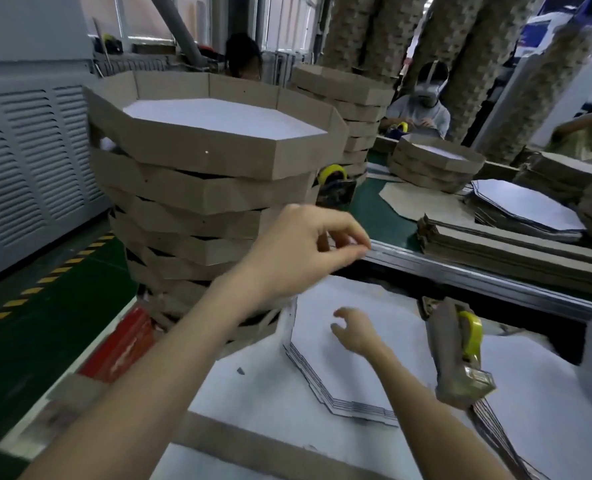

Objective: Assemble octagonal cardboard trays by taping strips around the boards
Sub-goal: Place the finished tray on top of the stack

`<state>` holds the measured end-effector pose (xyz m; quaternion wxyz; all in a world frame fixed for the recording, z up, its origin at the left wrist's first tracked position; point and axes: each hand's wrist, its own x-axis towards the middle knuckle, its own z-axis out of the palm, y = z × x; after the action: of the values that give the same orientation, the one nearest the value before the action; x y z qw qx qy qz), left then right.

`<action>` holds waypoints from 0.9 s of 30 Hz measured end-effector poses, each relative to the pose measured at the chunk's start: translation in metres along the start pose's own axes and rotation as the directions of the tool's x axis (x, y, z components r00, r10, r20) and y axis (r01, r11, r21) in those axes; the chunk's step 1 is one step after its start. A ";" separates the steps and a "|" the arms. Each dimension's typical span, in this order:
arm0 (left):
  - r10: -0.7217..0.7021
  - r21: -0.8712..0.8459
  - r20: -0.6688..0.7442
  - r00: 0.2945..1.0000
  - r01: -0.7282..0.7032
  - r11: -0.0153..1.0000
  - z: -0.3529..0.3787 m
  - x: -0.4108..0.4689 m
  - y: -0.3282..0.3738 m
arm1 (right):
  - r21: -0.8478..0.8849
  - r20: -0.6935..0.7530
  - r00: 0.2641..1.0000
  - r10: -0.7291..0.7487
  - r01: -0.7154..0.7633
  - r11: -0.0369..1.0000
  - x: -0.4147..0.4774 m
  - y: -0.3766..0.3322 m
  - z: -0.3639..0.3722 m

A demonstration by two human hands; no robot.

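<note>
1. The left arm reaches from the near left corner up and across, forearm bare and wrist nearly straight. The left hand (301,247) hangs in the air in front of the lower right side of a tall stack of finished brown cardboard octagonal trays with white floors (218,161).
2. Its fingers are curled, with the index tip meeting the thumb tip. Nothing shows between them, so I cannot tell whether it pinches anything.
3. The right arm comes in from the near right, lower than the left. The right hand (356,330) is released, with loosely spread, slightly bent fingers, palm down over a low stack of flat white octagonal boards (339,379) on the bench (263,393). Whether it touches the top board is unclear.
4. The tray stack stands at the far left of the bench, just left of the boards.
5. A cardboard-wrapped tape dispenser with a yellow tape roll (460,351) lies just right of the boards.
6. A long brown cardboard strip (253,441) lies across the near edge of the bench.
7. Beyond a metal rail (478,275) sits a pile of folded brown cardboard strips (512,251), and further right a second pile of white octagonal boards (526,209).
8. A second yellow-roll tape dispenser (332,185) stands behind the tall tray stack.
9. Another person (422,109) sits at the far side, near more stacked trays (433,161).
</note>
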<state>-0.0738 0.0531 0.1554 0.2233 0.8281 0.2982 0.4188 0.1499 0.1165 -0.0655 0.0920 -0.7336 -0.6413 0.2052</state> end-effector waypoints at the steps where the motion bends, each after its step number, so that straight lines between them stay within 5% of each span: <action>1: -0.015 -0.024 0.050 0.999 0.016 1.000 0.008 -0.006 -0.003 | -0.081 0.132 0.990 0.049 -0.038 0.996 -0.004 0.014 0.023; 4: -0.067 -0.065 0.112 0.991 0.075 0.995 0.025 -0.015 -0.015 | -0.229 0.320 0.926 0.199 -0.128 0.965 -0.026 0.039 0.074; 15: -0.160 -0.144 0.077 0.984 0.170 0.975 0.022 -0.020 -0.032 | -0.510 0.227 0.967 0.119 0.014 0.860 -0.070 0.030 0.088; 21: -0.159 -0.176 0.078 0.984 0.170 0.969 0.008 -0.038 -0.025 | -0.698 -0.120 0.979 -0.167 0.037 0.715 -0.101 -0.010 -0.002; 27: -0.074 -0.147 0.038 0.997 0.079 0.986 -0.009 -0.054 -0.003 | -0.624 -0.335 0.925 -0.181 -0.073 0.778 -0.146 -0.045 -0.105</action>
<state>-0.1072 0.0193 0.1282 0.3051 0.8038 0.2942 0.4175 0.1398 -0.0056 0.0734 -0.0295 -0.7284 -0.6640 -0.1665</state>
